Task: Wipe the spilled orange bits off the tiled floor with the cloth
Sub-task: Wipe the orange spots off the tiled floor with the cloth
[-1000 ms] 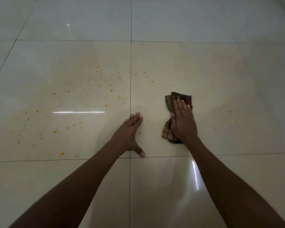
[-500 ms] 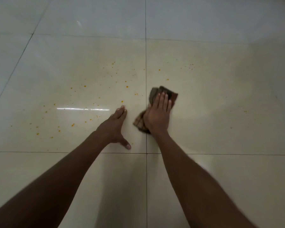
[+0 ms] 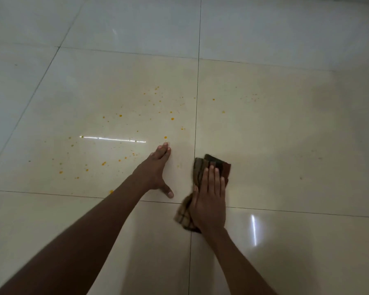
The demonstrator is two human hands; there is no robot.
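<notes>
- Mid-wipe, by the look of it: most of the orange bits not yet cleared, strewn thickly over the tile left of the long grout line, from the far middle down toward the near left.
- Only a few faint specks on the right-hand tile, far of the cloth; that side judged nearly done.
- Right hand flat on the cloth, fingers straight and close together, pressing it to the tiled floor just right of the grout line, across the near cross-joint.
- Cloth bunched, brown-checked, poking out at the far end and near-left of the hand.
- Left hand planted bare on the left tile, fingers together, thumb splayed right, holding nothing; one orange bit just beyond the fingertips.
- Left to do: sweep the cloth leftward over the main scatter.
- No containers in sight.
</notes>
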